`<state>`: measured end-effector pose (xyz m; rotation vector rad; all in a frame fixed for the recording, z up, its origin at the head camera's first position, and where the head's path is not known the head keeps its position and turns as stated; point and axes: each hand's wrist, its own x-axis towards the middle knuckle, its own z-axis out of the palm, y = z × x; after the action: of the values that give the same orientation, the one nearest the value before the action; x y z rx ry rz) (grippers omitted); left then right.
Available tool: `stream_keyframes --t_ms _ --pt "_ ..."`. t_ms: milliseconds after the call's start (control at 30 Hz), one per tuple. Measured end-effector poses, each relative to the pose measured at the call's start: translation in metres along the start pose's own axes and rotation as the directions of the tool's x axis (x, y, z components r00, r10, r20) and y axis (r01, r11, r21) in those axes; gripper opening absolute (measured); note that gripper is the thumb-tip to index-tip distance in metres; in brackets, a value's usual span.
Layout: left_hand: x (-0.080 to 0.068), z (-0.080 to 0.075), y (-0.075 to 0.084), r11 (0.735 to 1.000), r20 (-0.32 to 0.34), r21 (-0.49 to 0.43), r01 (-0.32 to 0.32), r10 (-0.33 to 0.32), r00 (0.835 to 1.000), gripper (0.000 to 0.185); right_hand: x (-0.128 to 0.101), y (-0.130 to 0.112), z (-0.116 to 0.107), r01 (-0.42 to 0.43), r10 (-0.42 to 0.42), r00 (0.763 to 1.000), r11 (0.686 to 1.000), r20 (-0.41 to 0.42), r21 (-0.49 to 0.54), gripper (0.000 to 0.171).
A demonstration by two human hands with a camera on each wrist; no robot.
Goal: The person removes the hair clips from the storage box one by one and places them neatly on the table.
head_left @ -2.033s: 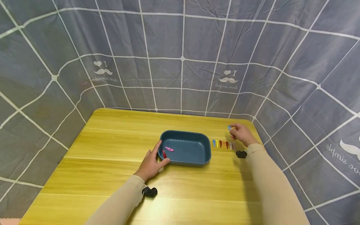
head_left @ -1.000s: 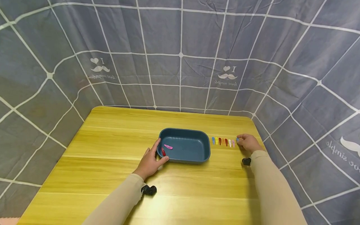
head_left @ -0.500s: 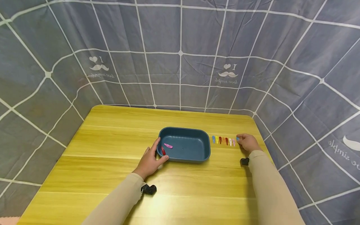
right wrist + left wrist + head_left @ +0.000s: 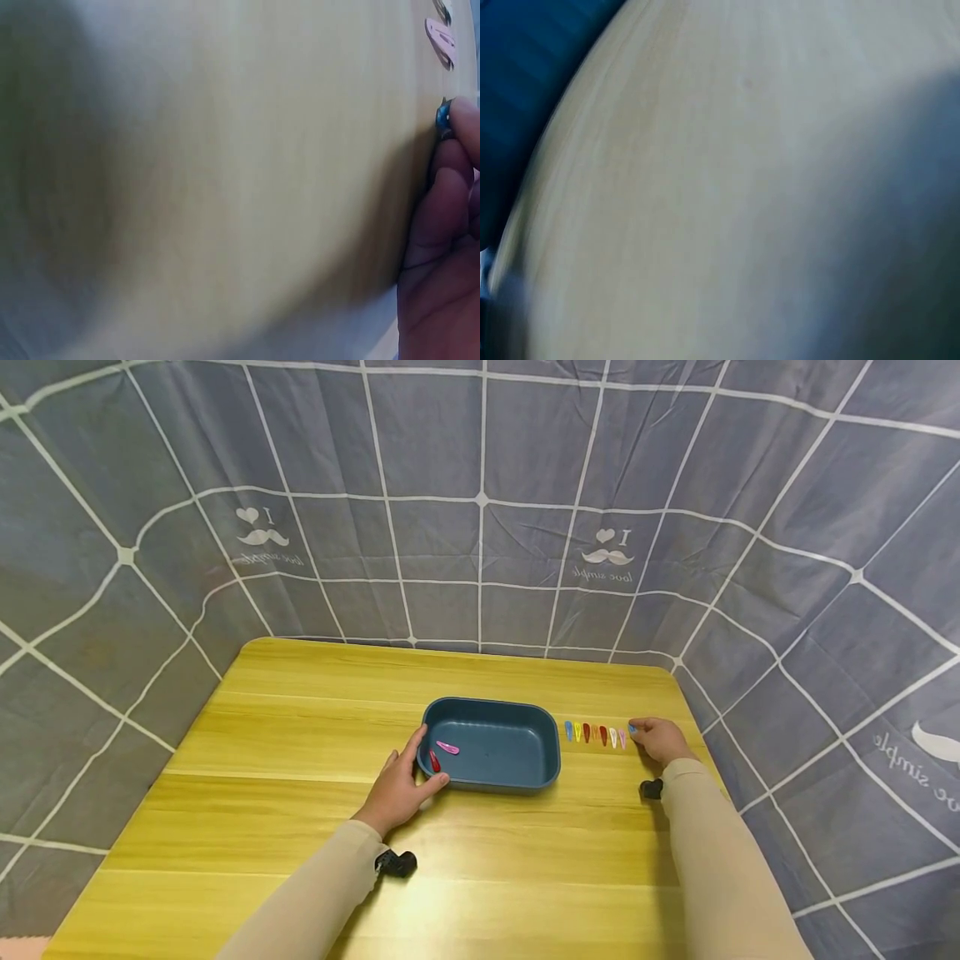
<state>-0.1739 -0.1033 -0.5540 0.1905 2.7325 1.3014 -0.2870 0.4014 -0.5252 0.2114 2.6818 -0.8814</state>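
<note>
In the head view, my left hand [image 4: 397,792] holds the near left corner of a dark blue plastic bin [image 4: 498,750], thumb at the front rim and fingers along the left side. A pink hair clip [image 4: 447,747] and a red hair clip [image 4: 435,761] lie inside, near that corner. At the right, my right hand [image 4: 662,742] pinches a blue hair clip [image 4: 442,116] between thumb and finger, low over the table. Fingertips hide part of it. It is just right of a pink hair clip [image 4: 622,739], the right end of a row.
Several hair clips form the row beside the bin, from a blue one [image 4: 568,731] through yellow, red, orange and white. Wood-grain table [image 4: 315,735] lies under everything. A grey grid-patterned curtain [image 4: 442,552] surrounds its back and sides.
My right hand, with the blue hair clip, has come down and rightward to the right end of the row, and has stayed there since. My left hand keeps its hold on the bin.
</note>
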Motion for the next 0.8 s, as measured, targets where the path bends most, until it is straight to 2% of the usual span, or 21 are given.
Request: stream_keyframes --t_ms 167,400,800 --pt "0.000 0.000 0.001 1.000 -0.010 -0.007 0.000 0.000 1.000 0.097 0.002 0.004 -0.003 0.016 -0.015 1.000 1.000 0.019 -0.013 0.048" --pt "0.001 0.001 0.000 1.000 -0.001 0.003 -0.005 0.005 1.000 0.098 0.002 0.009 -0.001 -0.006 0.006 0.999 1.000 0.042 0.010 0.048" --pt "0.001 0.002 0.001 1.000 -0.001 -0.004 0.006 -0.006 1.000 0.097 -0.001 0.012 0.001 0.015 -0.015 1.000 1.000 0.016 0.013 0.047"
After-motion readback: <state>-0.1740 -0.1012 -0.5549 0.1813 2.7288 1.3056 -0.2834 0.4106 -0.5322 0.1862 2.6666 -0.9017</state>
